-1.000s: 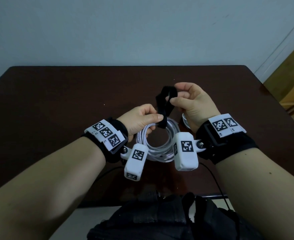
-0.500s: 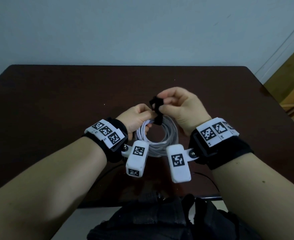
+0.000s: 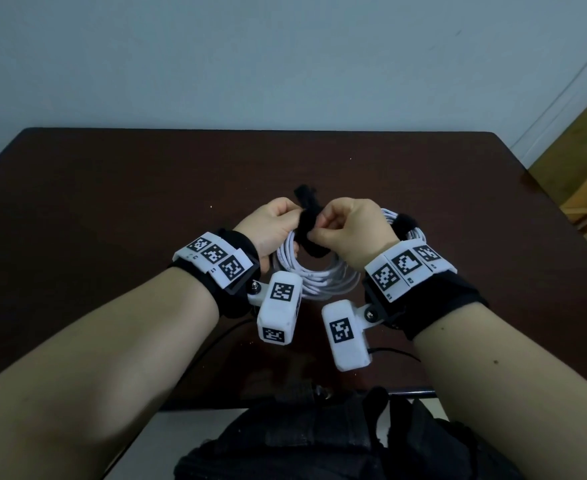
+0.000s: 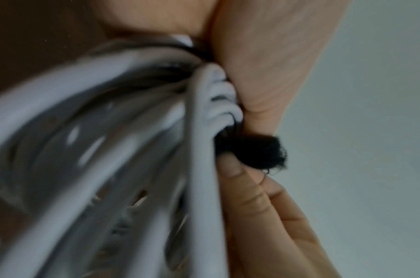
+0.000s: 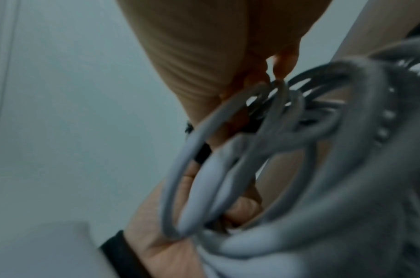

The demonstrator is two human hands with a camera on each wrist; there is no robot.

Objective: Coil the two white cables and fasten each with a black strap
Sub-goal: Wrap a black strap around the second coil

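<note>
Above the dark table point(image 3: 112, 209), both hands hold a coiled white cable point(image 3: 319, 282) between them. My left hand point(image 3: 285, 225) grips the coil's top with curled fingers. My right hand point(image 3: 332, 226) pinches the black strap point(image 3: 311, 237), which wraps round the coil's top strands; one strap end point(image 3: 304, 195) sticks up behind the hands. The left wrist view shows the cable loops point(image 4: 132, 131) and the fuzzy strap point(image 4: 254, 150) pressed between fingers. In the right wrist view the cable loops point(image 5: 240, 159) are blurred. A second white coil point(image 3: 413, 233) with a black strap point(image 3: 406, 221) lies behind my right wrist.
The table's near edge point(image 3: 406, 389) is close to my body, with a black bag point(image 3: 319, 441) below it. A thin black wire point(image 3: 396, 351) runs under my right wrist. A pale wall stands behind the table's far edge.
My right hand has come down from holding the strap raised as a loop and now presses it wrapped round the coil. The right wrist has turned inward, and the hands are closer together.
</note>
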